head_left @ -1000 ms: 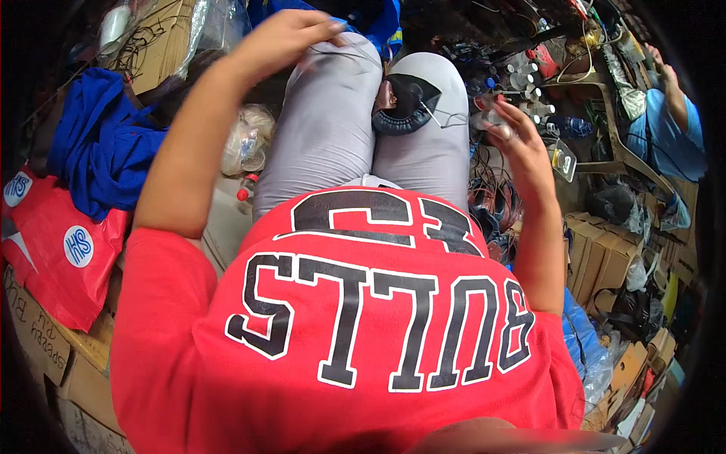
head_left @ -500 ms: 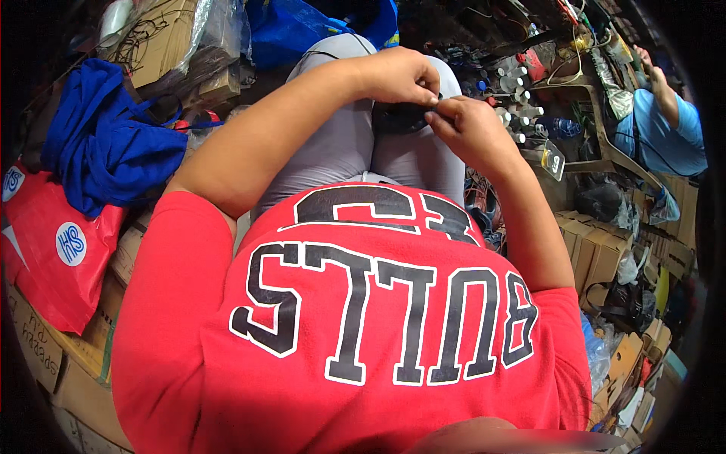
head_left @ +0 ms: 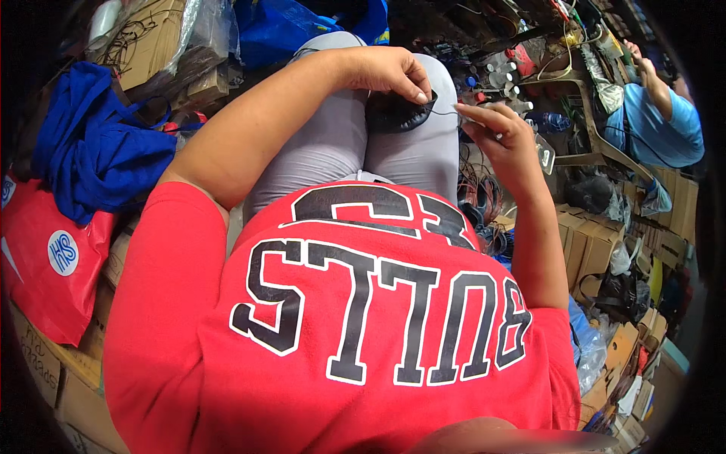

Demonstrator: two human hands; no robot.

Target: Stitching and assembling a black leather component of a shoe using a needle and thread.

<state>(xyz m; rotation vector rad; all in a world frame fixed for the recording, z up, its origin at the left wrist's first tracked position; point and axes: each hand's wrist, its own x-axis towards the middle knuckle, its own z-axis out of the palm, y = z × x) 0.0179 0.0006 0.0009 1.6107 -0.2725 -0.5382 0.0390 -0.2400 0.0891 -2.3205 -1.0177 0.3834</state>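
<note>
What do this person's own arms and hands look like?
The left hand and right hand are bare, without gloves. Short, plain red sleeves leave the forearms uncovered; no watch or bracelet shows on either one.

1. Black piece (head_left: 395,117): a single dark item with a slight sheen and a rounded lower edge. The lower rim appears puckered, with small light marks along it.
2. Position: the black piece lies across the inner sides of the two thighs (head_left: 414,155), over the gap between them, near the knees.
3. Upper right corner: this part tapers to a point, raised beside the thumb of the left hand (head_left: 389,72). The left hand covers part of the upper edge.
4. Thread (head_left: 444,113): thin and dark. It runs from the right edge of the black piece to the fingertips of the right hand (head_left: 501,132), bowing slightly.
</note>
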